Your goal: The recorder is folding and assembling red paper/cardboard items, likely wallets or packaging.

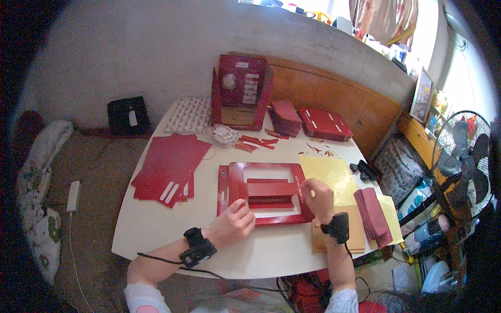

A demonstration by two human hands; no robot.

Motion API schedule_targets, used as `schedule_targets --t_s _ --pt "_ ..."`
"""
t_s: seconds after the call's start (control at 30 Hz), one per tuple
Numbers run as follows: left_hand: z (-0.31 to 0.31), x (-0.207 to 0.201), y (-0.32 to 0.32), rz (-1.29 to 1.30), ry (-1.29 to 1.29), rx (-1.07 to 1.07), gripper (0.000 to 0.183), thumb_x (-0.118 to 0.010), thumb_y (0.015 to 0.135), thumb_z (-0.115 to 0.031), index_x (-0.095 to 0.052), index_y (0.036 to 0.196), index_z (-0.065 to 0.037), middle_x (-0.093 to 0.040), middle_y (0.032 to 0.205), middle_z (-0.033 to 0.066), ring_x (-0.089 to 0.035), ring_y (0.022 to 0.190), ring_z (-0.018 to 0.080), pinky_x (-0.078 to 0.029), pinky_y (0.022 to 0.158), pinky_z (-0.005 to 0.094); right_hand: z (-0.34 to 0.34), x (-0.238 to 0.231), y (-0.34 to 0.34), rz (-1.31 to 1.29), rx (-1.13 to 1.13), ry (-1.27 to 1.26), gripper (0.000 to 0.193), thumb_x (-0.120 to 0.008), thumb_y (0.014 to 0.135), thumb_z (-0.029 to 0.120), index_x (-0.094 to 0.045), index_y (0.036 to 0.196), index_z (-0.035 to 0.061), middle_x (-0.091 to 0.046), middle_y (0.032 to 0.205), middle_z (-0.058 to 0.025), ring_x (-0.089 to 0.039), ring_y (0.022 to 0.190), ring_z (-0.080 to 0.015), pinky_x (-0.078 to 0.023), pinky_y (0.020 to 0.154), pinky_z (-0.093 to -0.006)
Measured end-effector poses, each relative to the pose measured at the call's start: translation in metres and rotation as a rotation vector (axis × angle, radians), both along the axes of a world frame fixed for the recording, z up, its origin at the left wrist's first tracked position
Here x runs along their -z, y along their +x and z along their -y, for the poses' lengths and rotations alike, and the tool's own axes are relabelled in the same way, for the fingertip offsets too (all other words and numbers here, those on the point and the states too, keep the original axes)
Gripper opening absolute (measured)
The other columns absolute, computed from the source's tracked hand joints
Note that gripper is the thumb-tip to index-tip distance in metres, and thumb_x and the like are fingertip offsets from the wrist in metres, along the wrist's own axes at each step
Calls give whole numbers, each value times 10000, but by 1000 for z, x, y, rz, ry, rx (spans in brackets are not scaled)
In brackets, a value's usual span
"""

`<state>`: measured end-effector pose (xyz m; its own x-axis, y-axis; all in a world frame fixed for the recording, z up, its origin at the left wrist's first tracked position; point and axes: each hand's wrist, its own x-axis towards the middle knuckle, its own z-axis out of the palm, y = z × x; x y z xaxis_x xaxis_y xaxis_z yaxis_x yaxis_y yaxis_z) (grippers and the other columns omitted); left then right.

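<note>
Well, left hand and right hand have fingers curled, can't tell if pinching, at the red frame on the table; uneven pressure could crease that middle strip

This looks like a room in a home: a bright window at one o'clock, its curtain between one and two, a framed picture at two, a standing fan at three, patterned fabric between eight and nine.
</note>
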<state>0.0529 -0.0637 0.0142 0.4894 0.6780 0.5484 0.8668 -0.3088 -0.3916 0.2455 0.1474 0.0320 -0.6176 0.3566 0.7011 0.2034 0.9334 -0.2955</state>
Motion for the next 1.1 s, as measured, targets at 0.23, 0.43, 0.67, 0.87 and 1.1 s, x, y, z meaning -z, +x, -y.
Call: schedule_targets --t_s 0.23,0.43,0.67,0.87,1.1 --pt "-2 -4 5 90 -40 8 117 -572 636 -149 -608 679 -46 -553 685 53 -573 765 211 -412 922 432 -47 27 28 157 487 -57 182 -630 829 202 -657 810 23 -649 765 -145 -646 666 -278 -499 611 -372" --pt "3 -6 0 198 -123 -11 240 -652 705 -280 -616 668 -46 -574 683 84 -574 773 259 -383 929 472 -45 26 25 124 402 -244 134 -641 805 162 -616 856 40 -624 764 -128 -627 732 -301 -490 657 -393" --pt "0 -5 -3 199 -121 -161 304 -666 737 -354 -646 720 -51 -592 741 95 -573 839 266 -379 927 471 -37 29 14 77 248 -459 252 -627 869 185 -587 1016 -16 -671 815 -152 -660 726 -191 -516 633 -300" --pt "-2 -4 -7 155 -184 -168 265 -657 752 -309 -635 778 -46 -589 848 106 -562 903 263 -389 919 457 -34 39 8 -145 33 -796 422 -590 910 182 -440 1258 -2 -665 887 -102 -628 683 -173 -510 594 -289" --pt "-4 -2 -17 130 -77 -188 194 -604 727 -161 -607 891 -57 -565 979 116 -548 934 257 -413 878 418 -24 15 11 -479 -151 -1327 274 -474 974 253 -581 1047 12 -641 769 -77 -566 552 -126 -456 485 -247"
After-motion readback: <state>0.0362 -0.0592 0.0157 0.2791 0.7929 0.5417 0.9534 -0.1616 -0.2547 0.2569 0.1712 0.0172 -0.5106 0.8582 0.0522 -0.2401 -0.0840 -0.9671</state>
